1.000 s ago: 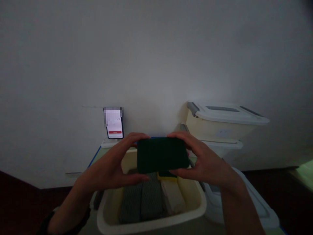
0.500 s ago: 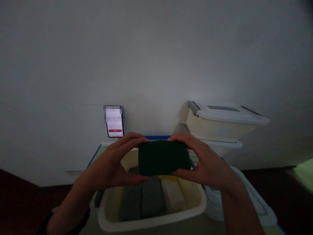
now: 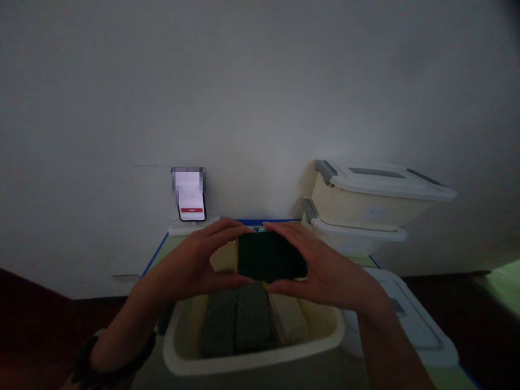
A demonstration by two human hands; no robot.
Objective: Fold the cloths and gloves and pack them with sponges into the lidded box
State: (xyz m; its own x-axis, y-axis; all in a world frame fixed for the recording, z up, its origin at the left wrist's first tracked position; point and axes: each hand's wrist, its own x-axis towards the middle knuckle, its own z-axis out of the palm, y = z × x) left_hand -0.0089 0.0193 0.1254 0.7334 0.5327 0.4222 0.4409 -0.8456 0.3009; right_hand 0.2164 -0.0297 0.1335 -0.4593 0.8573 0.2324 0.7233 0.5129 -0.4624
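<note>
A dark green scouring pad with a yellow sponge edge (image 3: 270, 257) is held upright between both hands, above the far end of a cream plastic bin (image 3: 252, 360). My left hand (image 3: 195, 265) grips its left end, thumb below and fingers over the top. My right hand (image 3: 325, 268) grips its right end the same way. Inside the bin lie grey patterned pads (image 3: 238, 319) side by side and a pale sponge (image 3: 286, 319) to their right.
A phone (image 3: 190, 195) with a lit screen stands on a white stand against the wall. Two stacked lidded cream bins (image 3: 365, 208) sit at the right, with a loose white lid (image 3: 410, 319) in front of them. The table has a blue edge.
Both hands have drawn closer together on the pad, which now looks narrower and sits slightly lower and farther out. The view has tipped a little, showing more of the bins at the right.
</note>
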